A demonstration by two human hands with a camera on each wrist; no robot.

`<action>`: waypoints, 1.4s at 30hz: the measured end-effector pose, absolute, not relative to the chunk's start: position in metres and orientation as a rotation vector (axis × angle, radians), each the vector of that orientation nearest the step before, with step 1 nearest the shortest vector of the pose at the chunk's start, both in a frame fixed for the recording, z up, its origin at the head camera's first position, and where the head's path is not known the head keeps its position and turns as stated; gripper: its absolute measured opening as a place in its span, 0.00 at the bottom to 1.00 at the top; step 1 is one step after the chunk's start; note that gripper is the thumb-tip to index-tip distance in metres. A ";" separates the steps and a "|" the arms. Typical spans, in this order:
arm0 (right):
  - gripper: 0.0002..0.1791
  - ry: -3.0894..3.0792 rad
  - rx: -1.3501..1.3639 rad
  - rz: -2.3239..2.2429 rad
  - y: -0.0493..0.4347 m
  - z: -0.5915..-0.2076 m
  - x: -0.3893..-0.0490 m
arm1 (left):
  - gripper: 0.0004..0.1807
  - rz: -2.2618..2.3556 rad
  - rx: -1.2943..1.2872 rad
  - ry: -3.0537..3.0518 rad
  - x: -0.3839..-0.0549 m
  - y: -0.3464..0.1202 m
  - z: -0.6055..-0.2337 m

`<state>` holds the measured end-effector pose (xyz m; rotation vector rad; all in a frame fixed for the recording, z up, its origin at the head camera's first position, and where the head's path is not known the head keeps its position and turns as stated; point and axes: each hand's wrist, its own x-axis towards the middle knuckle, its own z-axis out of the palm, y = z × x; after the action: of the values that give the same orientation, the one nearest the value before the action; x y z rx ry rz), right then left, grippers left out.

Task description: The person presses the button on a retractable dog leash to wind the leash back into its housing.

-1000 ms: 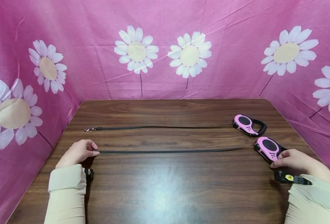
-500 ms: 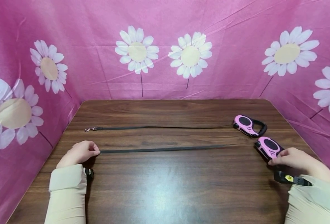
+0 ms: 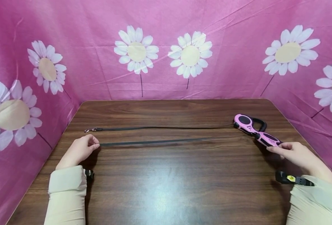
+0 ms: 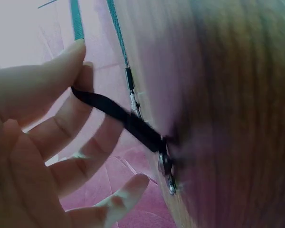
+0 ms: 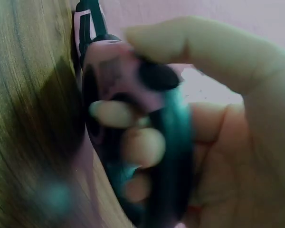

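Observation:
My right hand (image 3: 301, 154) grips a pink and black retractable dog leash (image 3: 265, 139) by its handle. In the right wrist view, fingers come through the handle loop (image 5: 173, 156) and the thumb lies close to the black button (image 5: 157, 76). From the case, a dark strap (image 3: 154, 142) runs left to my left hand (image 3: 78, 151), which pinches it between thumb and forefinger. Below that pinch, the left wrist view shows the strap's end hanging down with a metal clip (image 4: 165, 166) close to the tabletop. The left hand's other fingers are spread.
Farther back lies a second pink retractable leash (image 3: 243, 122), its strap (image 3: 166, 127) stretched left to a metal clip (image 3: 90, 130). The wooden table (image 3: 166, 175) is enclosed by pink fabric (image 3: 166, 18) printed with daisies.
The held leash has been raised, with its case tipped onto its edge and overlapping the second leash in the head view. My left hand has moved up slightly with the strap.

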<state>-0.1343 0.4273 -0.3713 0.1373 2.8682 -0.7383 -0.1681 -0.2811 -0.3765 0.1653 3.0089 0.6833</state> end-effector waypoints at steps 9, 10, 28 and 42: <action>0.27 3.091 0.180 -0.760 0.429 -0.368 -0.134 | 0.18 0.629 0.054 2.995 -0.168 -0.287 -0.374; 0.27 3.098 0.191 -0.773 0.429 -0.367 -0.134 | 0.19 0.621 0.034 2.997 -0.167 -0.288 -0.374; 0.14 3.154 0.298 -1.220 0.426 -0.359 -0.125 | 0.27 0.789 -0.187 3.090 -0.160 -0.296 -0.371; 0.22 3.394 0.333 -1.250 0.421 -0.356 -0.120 | 0.26 0.662 -0.242 3.115 -0.156 -0.300 -0.369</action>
<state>-0.1203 0.4207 -0.3560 0.3328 3.3942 -1.2503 -0.1563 -0.2999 -0.3694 -0.2417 3.1151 0.6621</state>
